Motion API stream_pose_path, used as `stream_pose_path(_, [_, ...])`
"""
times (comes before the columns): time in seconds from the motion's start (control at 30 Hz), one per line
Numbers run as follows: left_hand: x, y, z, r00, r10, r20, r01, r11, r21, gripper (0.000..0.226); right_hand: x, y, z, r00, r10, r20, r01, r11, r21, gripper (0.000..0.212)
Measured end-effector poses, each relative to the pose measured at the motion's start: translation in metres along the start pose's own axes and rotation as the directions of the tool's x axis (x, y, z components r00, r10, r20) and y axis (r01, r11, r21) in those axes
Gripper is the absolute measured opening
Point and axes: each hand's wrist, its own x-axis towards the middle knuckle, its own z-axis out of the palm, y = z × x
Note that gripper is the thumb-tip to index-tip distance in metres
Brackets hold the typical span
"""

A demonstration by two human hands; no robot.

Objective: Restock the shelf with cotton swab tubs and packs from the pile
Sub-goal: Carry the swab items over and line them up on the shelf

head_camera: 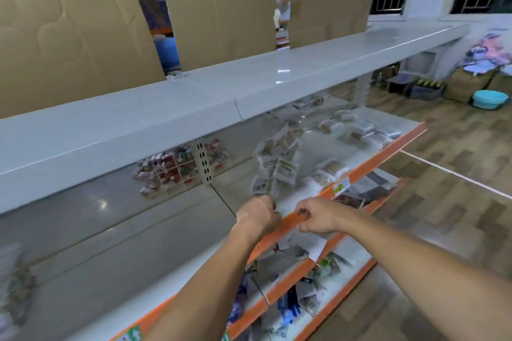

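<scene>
A blurred row of cotton swab packs (277, 167) leans across the white middle shelf (304, 191), which has an orange front strip. More flat packs (329, 171) and clear tubs (360, 129) lie further right on the same shelf. My left hand (259, 216) is curled just under the nearest pack's lower edge; its fingers are hidden, so a grip cannot be confirmed. At the orange strip, a little right of it, my right hand (315, 216) has its fingers curled in and nothing visible in them.
A wide grey top shelf (194, 102) overhangs the working shelf, with cardboard sheets (69, 22) behind it. Small red and white boxes (171, 169) sit at the back left. Lower shelves (299, 279) hold dark packets. On the floor at right stand boxes and a blue basin (489, 99).
</scene>
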Motion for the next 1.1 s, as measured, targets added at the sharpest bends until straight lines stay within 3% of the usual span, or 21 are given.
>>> stream_pose_path(0.17, [0.024,0.043,0.009,0.998,0.064,0.019,-0.065,0.998,0.027,0.048,0.000,0.042,-0.012,0.999,0.038,-0.009,-0.037,0.997,0.073,0.036])
stream_pose_path(0.33, [0.063,0.077,0.015,0.991,0.129,0.039,-0.130,0.991,0.035,0.047,0.008,0.084,-0.029,0.995,0.088,-0.041,-0.084,0.993,0.088,0.036])
stream_pose_path(0.73, [0.189,0.166,0.019,0.964,0.252,0.082,-0.254,0.967,0.019,0.014,0.065,0.183,-0.095,0.959,0.249,-0.132,-0.227,0.960,0.163,0.038])
stream_pose_path(0.9, [0.235,0.193,0.021,0.954,0.293,0.067,-0.296,0.955,0.028,0.033,0.087,0.219,-0.117,0.937,0.301,-0.179,-0.279,0.950,0.138,0.042])
stream_pose_path(1.1, [0.278,0.215,0.033,0.947,0.311,0.082,-0.315,0.949,0.031,0.038,0.106,0.256,-0.134,0.908,0.355,-0.222,-0.307,0.925,0.224,0.038])
